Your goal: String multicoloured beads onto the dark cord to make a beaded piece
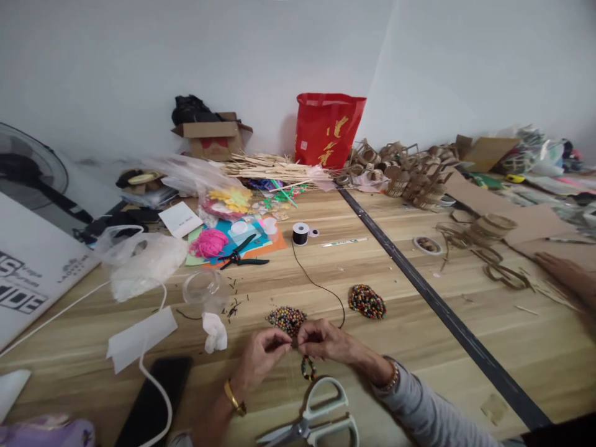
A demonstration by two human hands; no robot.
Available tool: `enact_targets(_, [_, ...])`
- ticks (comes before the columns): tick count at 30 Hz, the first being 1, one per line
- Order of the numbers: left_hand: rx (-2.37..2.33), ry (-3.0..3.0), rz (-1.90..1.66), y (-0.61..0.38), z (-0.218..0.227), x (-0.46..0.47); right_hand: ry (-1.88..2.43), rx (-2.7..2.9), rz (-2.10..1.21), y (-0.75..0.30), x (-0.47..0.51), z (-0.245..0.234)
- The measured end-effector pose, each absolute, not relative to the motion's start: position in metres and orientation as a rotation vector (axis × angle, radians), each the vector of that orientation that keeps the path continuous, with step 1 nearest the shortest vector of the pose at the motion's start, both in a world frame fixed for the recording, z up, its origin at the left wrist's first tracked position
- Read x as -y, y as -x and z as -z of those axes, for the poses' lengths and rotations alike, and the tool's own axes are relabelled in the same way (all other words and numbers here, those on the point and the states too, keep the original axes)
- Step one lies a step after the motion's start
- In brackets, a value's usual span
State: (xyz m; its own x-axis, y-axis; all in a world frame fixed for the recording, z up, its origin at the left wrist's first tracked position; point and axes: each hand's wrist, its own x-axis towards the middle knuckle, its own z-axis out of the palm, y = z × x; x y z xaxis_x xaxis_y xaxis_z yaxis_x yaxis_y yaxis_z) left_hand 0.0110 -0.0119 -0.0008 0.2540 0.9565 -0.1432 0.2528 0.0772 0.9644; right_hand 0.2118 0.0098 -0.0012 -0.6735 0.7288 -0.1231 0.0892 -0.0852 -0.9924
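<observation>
My left hand (266, 352) is closed in a pinch, its fingertips almost meeting those of my right hand (325, 341), which pinches too. A thin black cord (321, 285) runs from a spool (300, 234) across the table to my right hand. Just below that hand hangs or lies a short beaded strand (308, 367) in mixed colours. What sits between the left fingertips is too small to make out. A pile of loose colourful beads (286, 318) lies right behind the fingers, and a coiled bundle of strung beads (367, 302) is to the right.
Large scissors (321, 416) lie close in front of me. A phone (156, 400), white cable (156, 388) and crumpled tissue (215, 332) are to the left. Farther back are black-handled pliers (242, 253) and pink yarn (208, 243). Another person's hand (563, 273) rests at right near woven baskets (492, 228).
</observation>
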Motion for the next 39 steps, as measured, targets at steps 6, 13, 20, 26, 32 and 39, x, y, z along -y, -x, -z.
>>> enact_targets(6, [-1.182,-1.226,-0.810,-0.004,0.005,0.002,0.853,1.650,-1.826,-0.210,-0.009,0.001])
enact_targets(13, [-1.163,-1.246,-0.775,-0.004,0.003,0.001,0.798,1.619,-1.820,-0.207,-0.008,0.013])
enact_targets(20, [-1.099,-1.265,-0.795,-0.002,0.010,0.001,0.800,1.636,-1.786,-0.207,-0.008,0.016])
enact_targets(26, [-1.089,-1.305,-0.790,-0.001,0.018,0.003,0.840,1.660,-1.762,-0.208,-0.008,0.013])
enact_targets(32, [-1.066,-1.269,-0.787,-0.002,0.017,0.003,0.838,1.659,-1.762,-0.208,-0.008,0.015])
enact_targets(39, [-1.049,-1.227,-0.767,-0.003,0.011,0.003,0.845,1.653,-1.749,-0.208,-0.008,0.016])
